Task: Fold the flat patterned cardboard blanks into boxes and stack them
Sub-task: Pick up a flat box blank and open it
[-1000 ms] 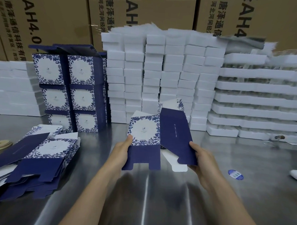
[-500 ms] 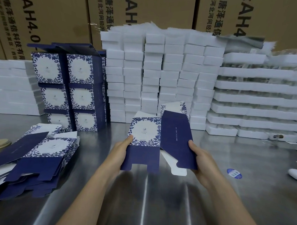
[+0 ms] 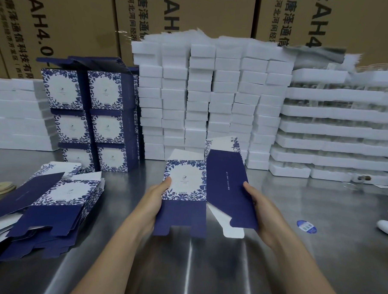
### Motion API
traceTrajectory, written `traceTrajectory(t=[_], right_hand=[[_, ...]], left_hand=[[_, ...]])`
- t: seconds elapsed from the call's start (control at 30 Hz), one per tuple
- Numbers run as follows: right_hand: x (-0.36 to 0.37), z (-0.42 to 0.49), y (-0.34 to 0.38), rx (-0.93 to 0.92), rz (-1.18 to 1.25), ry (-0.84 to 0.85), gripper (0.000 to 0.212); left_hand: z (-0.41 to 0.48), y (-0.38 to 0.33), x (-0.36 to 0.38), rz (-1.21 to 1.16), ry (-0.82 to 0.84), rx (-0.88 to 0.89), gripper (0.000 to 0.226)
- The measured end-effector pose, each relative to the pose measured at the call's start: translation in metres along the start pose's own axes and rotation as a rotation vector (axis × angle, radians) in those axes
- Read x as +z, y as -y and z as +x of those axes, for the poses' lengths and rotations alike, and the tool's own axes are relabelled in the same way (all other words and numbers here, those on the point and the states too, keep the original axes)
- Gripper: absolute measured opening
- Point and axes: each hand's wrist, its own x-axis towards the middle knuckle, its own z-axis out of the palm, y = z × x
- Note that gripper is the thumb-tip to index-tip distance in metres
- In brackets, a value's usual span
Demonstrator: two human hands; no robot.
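**Opening a flat blank, one hand on each edge**

Nearest, the left hand grips the left edge of the blank, thumb on its patterned front. The right hand grips the outer edge of the navy side panel. The hands are apart, one per edge, likely so that pressing inward pops the piece open along its creases. The blank is upright just above the steel table, and its bottom flaps hang free, ready for tucking. Whether the fingers hidden behind the card are pushing the back panel out, I cannot tell.

To the left, the pile of flat blanks lies fanned near the left arm, seemingly as the supply. Beyond it, the finished boxes stand stacked in two columns with their patterned faces forward. They are just beside the white foam blocks, which may steady them. Foam trays fill the right, and brown cartons wall the back.
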Motion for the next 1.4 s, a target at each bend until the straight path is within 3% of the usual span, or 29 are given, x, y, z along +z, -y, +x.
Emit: traceTrajectory(t=[0.17,0.37,0.6,1.07,1.4], right_hand=[[-0.001,0.0,-0.001,0.008,-0.084,-0.08,0.046],[0.0,0.001,-0.002,0.016,-0.077,-0.045,0.047],[0.003,0.0,-0.002,0.023,-0.09,-0.024,0.049],[0.002,-0.003,-0.002,0.03,-0.013,-0.118,0.047],[0.007,-0.006,0.0,0.028,-0.064,-0.071,0.046]], left_hand=[[0.0,0.001,0.003,-0.015,0.028,-0.022,0.043],[0.001,0.001,0.004,-0.081,-0.015,-0.067,0.032],[0.003,0.0,0.003,-0.045,-0.054,-0.003,0.043],[0.006,0.005,0.005,-0.064,-0.005,-0.004,0.036],[0.01,0.003,0.001,-0.021,-0.054,0.016,0.043]])
